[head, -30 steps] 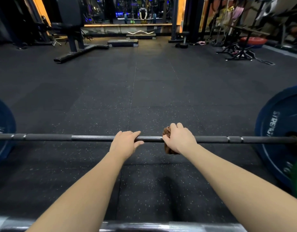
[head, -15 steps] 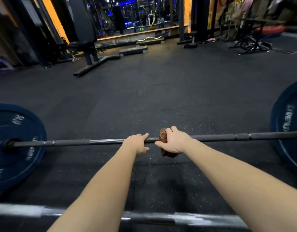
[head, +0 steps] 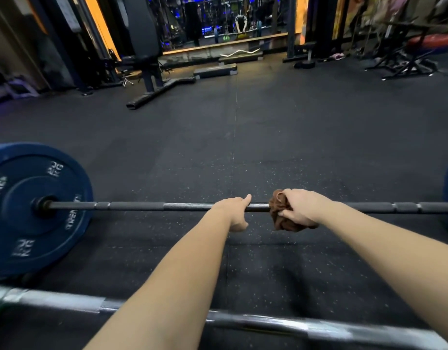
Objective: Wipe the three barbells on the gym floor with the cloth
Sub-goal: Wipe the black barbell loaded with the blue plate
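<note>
My right hand [head: 301, 209] stayed clamped on the brown cloth [head: 281, 217], wrapped round the mid-shaft of the far barbell [head: 132, 206]; my left hand [head: 231, 210] had curled round the bar just beside it (my gaze had swung toward the blue plate [head: 28, 210]); leftward wiping seemed next.

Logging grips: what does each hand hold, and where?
The right hand grips the brown cloth wrapped round the bar; the left hand grips the bare bar beside it.
</note>
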`<state>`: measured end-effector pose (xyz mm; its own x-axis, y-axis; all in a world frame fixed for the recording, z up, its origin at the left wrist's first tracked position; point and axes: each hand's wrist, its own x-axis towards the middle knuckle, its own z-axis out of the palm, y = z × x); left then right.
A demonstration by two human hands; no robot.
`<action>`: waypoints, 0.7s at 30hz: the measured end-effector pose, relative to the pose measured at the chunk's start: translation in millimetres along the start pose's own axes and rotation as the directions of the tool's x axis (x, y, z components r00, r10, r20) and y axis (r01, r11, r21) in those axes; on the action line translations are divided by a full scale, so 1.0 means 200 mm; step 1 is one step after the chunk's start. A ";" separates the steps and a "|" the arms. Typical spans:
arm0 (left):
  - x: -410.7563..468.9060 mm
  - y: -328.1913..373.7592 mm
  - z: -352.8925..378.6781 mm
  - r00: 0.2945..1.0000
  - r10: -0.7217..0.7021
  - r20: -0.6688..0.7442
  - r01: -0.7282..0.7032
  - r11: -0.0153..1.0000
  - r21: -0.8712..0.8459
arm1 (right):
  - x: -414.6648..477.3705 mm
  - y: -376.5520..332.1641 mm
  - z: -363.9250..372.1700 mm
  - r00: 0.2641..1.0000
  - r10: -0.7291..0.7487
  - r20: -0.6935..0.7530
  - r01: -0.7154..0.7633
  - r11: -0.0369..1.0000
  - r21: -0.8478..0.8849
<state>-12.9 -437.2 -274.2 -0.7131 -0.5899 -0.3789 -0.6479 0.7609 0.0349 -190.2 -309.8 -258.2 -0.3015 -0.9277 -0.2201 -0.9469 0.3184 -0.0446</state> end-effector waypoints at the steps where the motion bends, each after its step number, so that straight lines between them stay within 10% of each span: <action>1: 0.00 -0.02 0.00 1.000 0.017 -0.011 -0.018 1.000 -0.020 | 0.00 -0.01 0.00 1.000 0.011 -0.004 -0.012 1.000 -0.019; 15: 0.04 -0.38 0.08 0.970 0.151 -0.189 -0.213 0.904 -0.370 | 0.19 -0.63 -0.01 0.994 0.098 -0.040 -0.095 0.993 0.068; 21: -0.02 -0.57 0.18 0.916 0.200 -0.348 -0.240 0.968 -0.077 | 0.16 -0.62 0.00 0.986 0.160 -0.043 -0.154 0.982 0.110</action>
<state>72.4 -512.2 -309.4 -0.8758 -0.4822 -0.0185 -0.4762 0.8573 0.1957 -81.8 -380.0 -260.0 -0.4536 -0.8724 -0.1822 -0.8710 0.4773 -0.1167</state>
